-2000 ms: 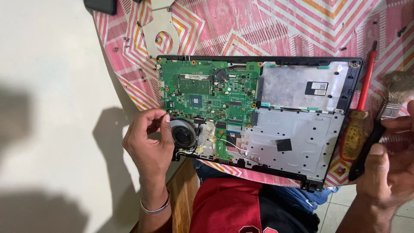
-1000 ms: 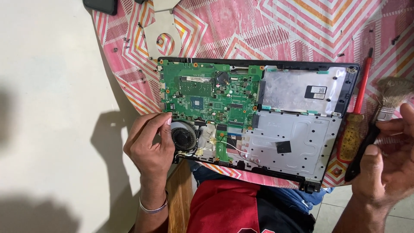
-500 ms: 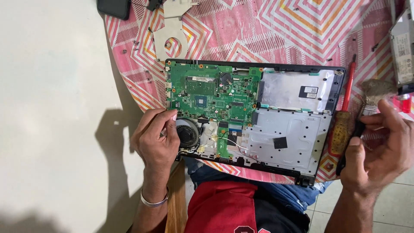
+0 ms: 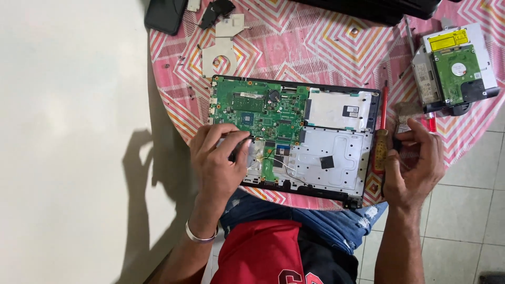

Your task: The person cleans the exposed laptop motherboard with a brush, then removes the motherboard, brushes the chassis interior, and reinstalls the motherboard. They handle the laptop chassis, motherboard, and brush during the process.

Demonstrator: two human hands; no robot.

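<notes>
So the opened laptop (image 4: 294,139) sits on the pink patterned cloth (image 4: 326,47) at the near edge of the round table, bottom cover off, green board (image 4: 258,113) on its left half and bare silver metal on the right. The left hand (image 4: 218,158) lies over the laptop's near-left corner, right where the board ends, fingers curled down onto the parts there. Whatever it's touching is hidden under the fingers, so I can't tell if it's pinching anything or just pressing.

The right hand (image 4: 415,165) is off the laptop, just past its right edge, closed around a dark handle that pokes out below the palm. A red-and-yellow screwdriver (image 4: 381,137) lies between that hand and the laptop's right side, next to the thumb.

Further back on the right there's a drive (image 4: 457,71) with a green board. A cut-out metal plate (image 4: 223,44) lies behind the laptop, and a black phone (image 4: 165,14) at the far left edge.
</notes>
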